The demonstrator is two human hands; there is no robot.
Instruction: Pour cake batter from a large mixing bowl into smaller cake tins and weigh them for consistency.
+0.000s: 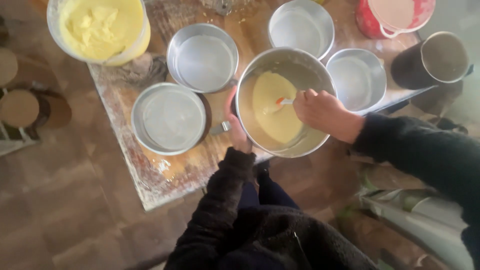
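A large steel mixing bowl [300, 65] holds pale yellow batter [274, 105] and stands near the front edge of a wooden table [150, 170]. My left hand [236, 125] grips the bowl's left rim. My right hand [322, 112] reaches into the bowl and is closed around the handle of a spatula [284, 101] whose tip lies in the batter. Both arms wear dark fleece sleeves.
Several empty round metal cake pans [169, 119] [202, 57] [301, 27] [357, 78] ring the bowl. A tub of yellow batter [100, 27] stands at the far left, a red container [392, 17] and a dark pot [435, 60] at the right. Wooden stools [20, 107] stand on the floor, left.
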